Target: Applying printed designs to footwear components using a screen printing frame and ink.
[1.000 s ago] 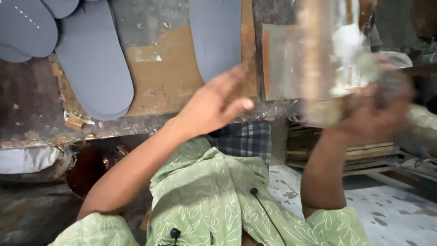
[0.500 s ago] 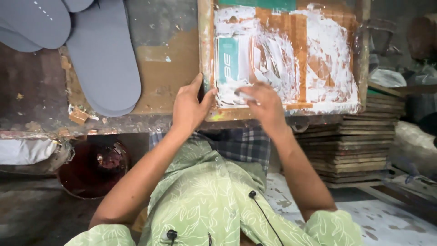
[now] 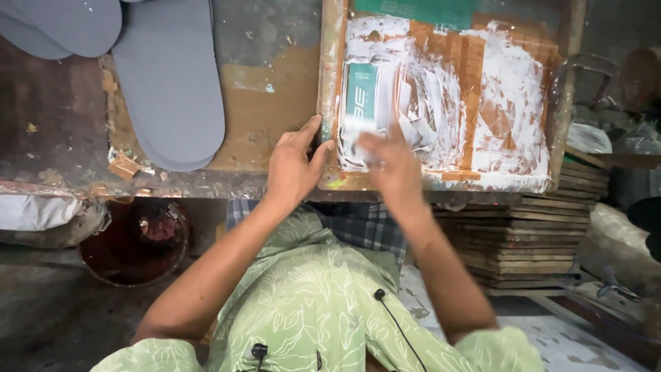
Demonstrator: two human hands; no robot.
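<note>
Teal rectangular label panel amid white paste on wooden frame

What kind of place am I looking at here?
Probably a small footwear screen-printing workshop: a wooden-framed printing screen smeared with white ink, grey sole-shaped foam cutouts on a paint-stained workbench, and stacked wooden frames below.

I count two of my hands, the left hand and the right hand, at centre frame. One wooden printing frame sits upper right. Three grey sole sheets lie upper left. One stack of boards is at right, one dark bowl lower left.
</note>
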